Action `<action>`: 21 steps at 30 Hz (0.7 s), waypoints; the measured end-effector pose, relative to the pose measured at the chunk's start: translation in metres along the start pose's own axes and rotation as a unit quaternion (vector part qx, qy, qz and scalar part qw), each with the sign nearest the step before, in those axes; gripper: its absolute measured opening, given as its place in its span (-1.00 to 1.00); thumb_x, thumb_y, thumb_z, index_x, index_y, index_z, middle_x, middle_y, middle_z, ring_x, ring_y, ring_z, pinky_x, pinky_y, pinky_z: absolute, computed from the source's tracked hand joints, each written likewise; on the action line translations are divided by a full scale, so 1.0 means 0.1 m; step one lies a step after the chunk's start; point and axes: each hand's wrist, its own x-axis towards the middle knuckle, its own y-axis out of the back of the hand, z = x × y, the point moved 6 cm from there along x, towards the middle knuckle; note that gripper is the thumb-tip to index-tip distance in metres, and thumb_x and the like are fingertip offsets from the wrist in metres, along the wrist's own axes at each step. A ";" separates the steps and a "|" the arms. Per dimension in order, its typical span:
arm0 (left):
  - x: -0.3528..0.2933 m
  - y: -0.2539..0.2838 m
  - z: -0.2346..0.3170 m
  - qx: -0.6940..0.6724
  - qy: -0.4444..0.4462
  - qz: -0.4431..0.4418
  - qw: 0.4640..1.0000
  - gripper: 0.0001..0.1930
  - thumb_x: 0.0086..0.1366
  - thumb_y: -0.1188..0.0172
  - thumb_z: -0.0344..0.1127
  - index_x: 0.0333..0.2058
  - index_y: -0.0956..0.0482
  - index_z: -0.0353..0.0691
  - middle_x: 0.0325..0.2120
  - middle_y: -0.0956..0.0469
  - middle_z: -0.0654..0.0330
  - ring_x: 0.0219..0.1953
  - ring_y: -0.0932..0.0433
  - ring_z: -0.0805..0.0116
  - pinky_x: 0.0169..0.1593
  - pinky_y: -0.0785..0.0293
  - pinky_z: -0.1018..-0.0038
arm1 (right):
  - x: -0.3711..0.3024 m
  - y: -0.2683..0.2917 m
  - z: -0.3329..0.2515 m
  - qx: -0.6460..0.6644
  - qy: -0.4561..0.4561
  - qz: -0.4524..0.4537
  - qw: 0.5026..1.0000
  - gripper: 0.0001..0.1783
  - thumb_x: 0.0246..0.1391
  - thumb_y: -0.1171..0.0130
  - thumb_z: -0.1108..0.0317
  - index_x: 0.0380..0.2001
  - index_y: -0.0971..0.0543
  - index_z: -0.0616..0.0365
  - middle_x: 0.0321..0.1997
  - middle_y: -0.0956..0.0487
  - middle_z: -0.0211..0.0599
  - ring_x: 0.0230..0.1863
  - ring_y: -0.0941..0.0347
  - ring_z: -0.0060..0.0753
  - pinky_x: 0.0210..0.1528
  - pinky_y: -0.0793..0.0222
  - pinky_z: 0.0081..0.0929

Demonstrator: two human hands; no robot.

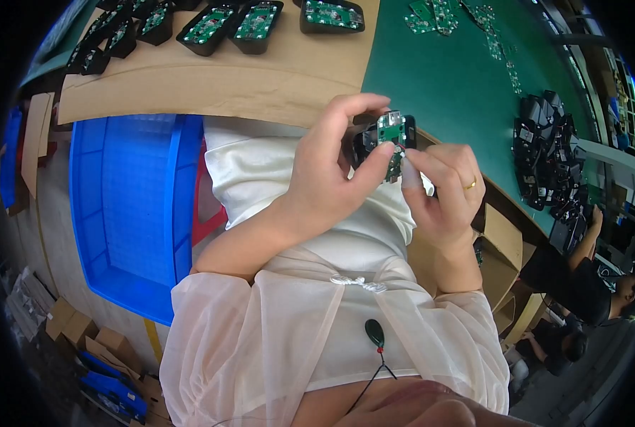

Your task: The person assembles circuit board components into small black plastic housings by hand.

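My left hand (332, 160) is closed around a black plastic housing (364, 142), with its thumb pressed on a green circuit board (392, 128). The board stands tilted at the housing's open side. My right hand (442, 178), a ring on one finger, pinches at the board's lower right edge; thumb and forefinger meet there. What lies between those fingertips is too small to make out, perhaps hidden by them. Both hands are held up in front of my body, near the table's front edge.
Black housings with green boards (257, 25) stand on cardboard (189, 85) at the far left. Loose circuit boards (431, 16) and a pile of black housings (545, 153) lie on the green table (460, 92). A blue bin (129, 206) is at left; a cardboard box (502, 235) at right. Other people sit at far right.
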 end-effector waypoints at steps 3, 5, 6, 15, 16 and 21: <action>0.01 0.00 0.04 0.045 -0.024 -0.007 0.999 -0.67 0.06 -0.16 -0.47 -0.15 -0.38 -0.26 -0.30 -0.42 0.20 -0.55 -0.37 0.57 -0.60 -0.24 0.69 | 0.00 0.00 -0.01 -0.005 0.005 -0.001 1.000 -0.67 -0.48 -0.26 0.61 -0.47 -0.49 0.16 -0.54 -0.43 -0.38 -0.56 -0.35 -0.38 -0.56 -0.26 -0.53; 0.01 0.00 0.07 0.060 -0.037 -0.009 0.997 -0.67 0.06 -0.16 -0.47 -0.16 -0.37 -0.27 -0.30 -0.42 0.19 -0.56 -0.37 0.56 -0.60 -0.25 0.68 | 0.00 0.01 -0.01 -0.005 0.006 -0.001 1.000 -0.67 -0.48 -0.26 0.60 -0.47 -0.49 0.16 -0.54 -0.43 -0.38 -0.55 -0.35 -0.38 -0.56 -0.26 -0.53; 0.01 -0.01 0.08 0.065 -0.042 -0.009 0.997 -0.67 0.05 -0.16 -0.48 -0.16 -0.37 -0.27 -0.30 -0.42 0.17 -0.55 -0.38 0.55 -0.59 -0.26 0.67 | 0.00 0.01 -0.01 -0.005 0.006 0.001 1.000 -0.67 -0.48 -0.26 0.60 -0.47 -0.49 0.16 -0.54 -0.43 -0.38 -0.55 -0.35 -0.38 -0.56 -0.26 -0.53; 0.00 -0.03 0.20 0.126 -0.127 0.009 0.984 -0.66 0.01 -0.17 -0.51 -0.18 -0.38 -0.29 -0.29 -0.42 0.06 -0.44 -0.48 0.27 -0.45 -0.42 0.51 | -0.01 0.00 -0.01 -0.022 0.003 -0.007 1.000 -0.67 -0.48 -0.26 0.57 -0.48 -0.48 0.15 -0.53 -0.43 -0.40 -0.55 -0.34 -0.38 -0.57 -0.20 -0.53; 0.00 -0.03 0.20 0.134 -0.132 0.010 0.982 -0.65 -0.01 -0.17 -0.52 -0.18 -0.38 -0.29 -0.29 -0.42 0.05 -0.42 -0.48 0.23 -0.43 -0.43 0.49 | -0.01 0.00 -0.01 -0.026 0.004 -0.014 1.000 -0.67 -0.49 -0.26 0.55 -0.47 -0.48 0.15 -0.53 -0.43 -0.40 -0.54 -0.34 -0.38 -0.56 -0.20 -0.53; 0.00 -0.03 0.21 0.160 -0.144 0.008 0.977 -0.65 -0.02 -0.17 -0.53 -0.18 -0.39 -0.29 -0.29 -0.42 0.06 -0.43 -0.48 0.21 -0.43 -0.43 0.49 | 0.02 -0.01 -0.04 -0.052 0.043 -0.040 0.997 -0.68 -0.48 -0.22 0.50 -0.46 -0.49 0.17 -0.49 -0.44 -0.40 -0.50 -0.35 -0.41 -0.55 -0.19 -0.55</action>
